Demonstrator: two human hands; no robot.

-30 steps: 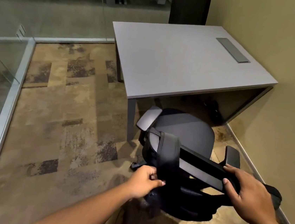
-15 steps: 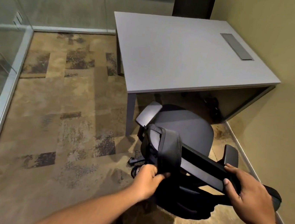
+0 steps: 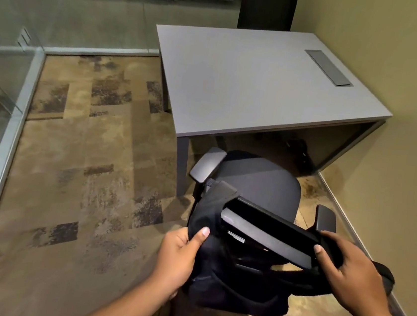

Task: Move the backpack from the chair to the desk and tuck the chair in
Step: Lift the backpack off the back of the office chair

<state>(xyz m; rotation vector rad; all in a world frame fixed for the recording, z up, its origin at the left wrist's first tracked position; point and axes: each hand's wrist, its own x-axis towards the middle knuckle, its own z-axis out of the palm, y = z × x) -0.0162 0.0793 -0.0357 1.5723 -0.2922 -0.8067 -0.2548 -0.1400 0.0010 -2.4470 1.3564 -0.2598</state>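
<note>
Left hand (image 3: 178, 255) bare: no glove, ring or watch. Right hand (image 3: 352, 275) bare likewise. Both forearms uncovered to frame edge, no sleeve in view. Nails short, unpainted. Rest of person out of view.

Small office room, likely a private meeting cubicle. Plain grey desk (image 3: 257, 85) is sitting against a beige painted wall (image 3: 406, 76), with a grey cable-access flap (image 3: 328, 67) set into its top. Black swivel chair (image 3: 259, 181) with 2 grey armrests is standing in front of it. 1 more dark chair back (image 3: 267, 6) is showing behind the desk. Glass partition walls (image 3: 64, 3) in metal framing are closing off the left side. Patterned brown carpet tiles (image 3: 85, 156) are covering the floor.
</note>
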